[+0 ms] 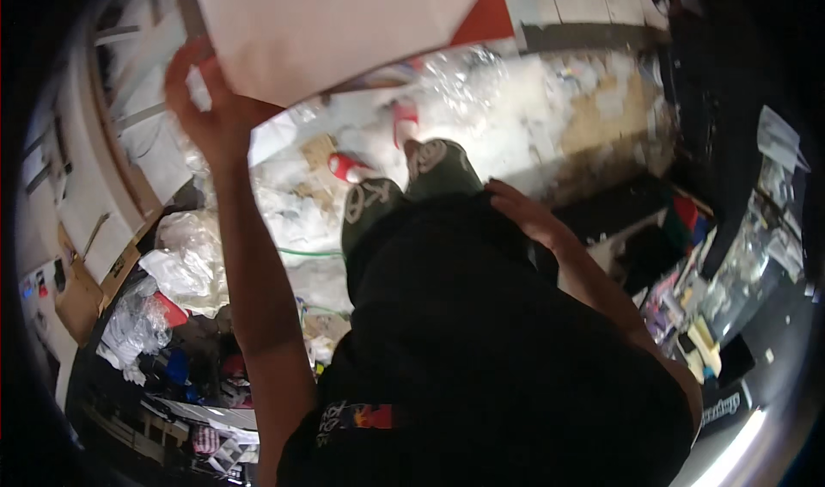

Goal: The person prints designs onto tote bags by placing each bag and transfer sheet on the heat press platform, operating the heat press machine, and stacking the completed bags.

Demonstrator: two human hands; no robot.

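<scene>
My left hand (210, 113) is raised at the upper left, its thumb and a finger curled round in a loop at the edge of a large flat white panel (335, 31). Red areas show at the panel's corners, and its top runs out of view. Beside my right thigh, my right hand (524, 212) lies against the dark shorts (443, 169) with fingers stretched out and nothing visible in them.
Clear plastic wrap (464, 74) and scraps litter the pale floor around my red shoes (404, 122). Crumpled white plastic bags (189, 259) are heaped at the left. A dark shelf with assorted items (687, 315) stands at the right. A thin green cord (309, 253) crosses the floor.
</scene>
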